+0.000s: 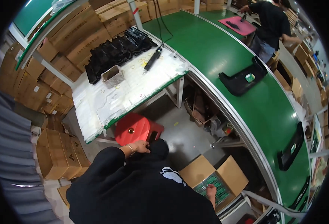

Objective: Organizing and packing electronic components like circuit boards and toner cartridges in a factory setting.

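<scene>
Two hands are busy: the right hand (210, 191) reaches into the open cardboard box (231, 175) of green circuit boards (213, 185) (thin, stiff, best held by edges), fingers' grip unclear, while the left hand (140, 146) rests loosely open on dark clothing.

Left hand (139, 146) at end of black-sleeved arm bent across the body, fingers loosely curled, wristband on wrist; right hand (211, 191) reached low and forward, fingers pointing down, grip unclear.
</scene>
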The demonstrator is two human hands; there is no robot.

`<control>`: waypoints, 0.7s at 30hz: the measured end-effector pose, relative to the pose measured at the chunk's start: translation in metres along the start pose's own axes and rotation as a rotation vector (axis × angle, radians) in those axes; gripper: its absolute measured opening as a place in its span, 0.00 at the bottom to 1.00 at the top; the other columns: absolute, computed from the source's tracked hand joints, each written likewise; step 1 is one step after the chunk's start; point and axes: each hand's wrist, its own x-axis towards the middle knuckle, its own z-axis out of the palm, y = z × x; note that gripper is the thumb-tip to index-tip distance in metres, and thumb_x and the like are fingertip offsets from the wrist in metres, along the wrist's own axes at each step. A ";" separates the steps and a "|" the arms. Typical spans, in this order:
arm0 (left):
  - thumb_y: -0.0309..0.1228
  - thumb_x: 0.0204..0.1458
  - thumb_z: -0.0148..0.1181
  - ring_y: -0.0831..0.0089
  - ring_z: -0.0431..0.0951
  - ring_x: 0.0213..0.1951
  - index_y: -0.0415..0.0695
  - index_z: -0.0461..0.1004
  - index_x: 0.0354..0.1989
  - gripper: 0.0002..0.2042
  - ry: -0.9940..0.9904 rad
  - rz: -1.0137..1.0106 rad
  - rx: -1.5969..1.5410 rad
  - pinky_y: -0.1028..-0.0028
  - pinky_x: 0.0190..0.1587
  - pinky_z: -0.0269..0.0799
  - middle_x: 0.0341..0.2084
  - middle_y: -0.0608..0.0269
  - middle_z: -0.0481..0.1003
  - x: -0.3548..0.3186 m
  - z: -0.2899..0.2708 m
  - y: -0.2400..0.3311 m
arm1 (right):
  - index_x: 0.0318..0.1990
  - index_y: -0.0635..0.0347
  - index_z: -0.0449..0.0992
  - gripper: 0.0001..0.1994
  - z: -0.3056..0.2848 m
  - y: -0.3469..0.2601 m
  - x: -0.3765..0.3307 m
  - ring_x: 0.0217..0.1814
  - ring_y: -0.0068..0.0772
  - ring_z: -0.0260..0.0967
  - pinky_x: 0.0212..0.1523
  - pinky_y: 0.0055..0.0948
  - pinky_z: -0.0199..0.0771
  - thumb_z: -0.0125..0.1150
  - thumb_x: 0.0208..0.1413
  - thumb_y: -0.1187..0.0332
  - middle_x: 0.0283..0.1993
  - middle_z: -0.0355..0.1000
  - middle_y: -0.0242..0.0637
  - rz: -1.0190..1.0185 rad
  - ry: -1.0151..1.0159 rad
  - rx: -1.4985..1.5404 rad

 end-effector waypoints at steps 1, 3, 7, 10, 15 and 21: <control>0.48 0.44 0.58 0.58 0.71 0.47 0.42 0.68 0.48 0.27 0.012 0.006 -0.028 0.68 0.51 0.65 0.43 0.52 0.72 -0.002 -0.020 0.007 | 0.35 0.64 0.74 0.09 0.006 -0.033 -0.005 0.27 0.28 0.71 0.29 0.26 0.72 0.54 0.46 0.72 0.26 0.74 0.41 0.020 -0.041 -0.008; 0.50 0.46 0.55 0.59 0.70 0.49 0.42 0.67 0.51 0.29 0.025 0.103 -0.122 0.69 0.53 0.63 0.46 0.52 0.71 -0.004 -0.063 0.023 | 0.37 0.65 0.73 0.09 0.023 -0.062 0.008 0.27 0.28 0.72 0.28 0.26 0.72 0.53 0.47 0.72 0.26 0.74 0.40 0.000 -0.106 0.027; 0.48 0.49 0.55 0.64 0.72 0.46 0.41 0.69 0.47 0.24 0.202 0.358 -0.377 0.71 0.50 0.65 0.41 0.53 0.74 0.014 -0.152 0.018 | 0.36 0.64 0.73 0.08 0.072 -0.176 0.056 0.27 0.27 0.71 0.29 0.26 0.72 0.53 0.51 0.71 0.24 0.72 0.37 -0.053 -0.357 0.038; 0.45 0.48 0.58 0.66 0.74 0.41 0.42 0.69 0.47 0.23 0.360 0.457 -0.525 0.72 0.46 0.68 0.42 0.55 0.73 0.009 -0.225 0.006 | 0.36 0.62 0.72 0.13 0.111 -0.294 0.105 0.23 0.20 0.65 0.26 0.21 0.65 0.52 0.57 0.60 0.24 0.69 0.31 -0.279 -0.438 -0.126; 0.36 0.48 0.58 0.73 0.75 0.37 0.42 0.71 0.44 0.16 0.780 0.492 -0.651 0.75 0.43 0.70 0.36 0.61 0.76 -0.012 -0.323 -0.060 | 0.43 0.64 0.72 0.12 0.178 -0.559 0.093 0.31 0.20 0.67 0.33 0.20 0.68 0.50 0.57 0.66 0.30 0.72 0.33 -0.682 -0.618 -0.064; 0.29 0.48 0.58 0.83 0.72 0.32 0.41 0.74 0.37 0.09 1.325 0.229 -1.176 0.81 0.37 0.69 0.27 0.68 0.75 -0.033 -0.392 -0.162 | 0.48 0.65 0.67 0.14 0.265 -0.802 0.057 0.34 0.21 0.70 0.35 0.20 0.69 0.50 0.56 0.69 0.36 0.73 0.36 -0.893 -1.012 -0.218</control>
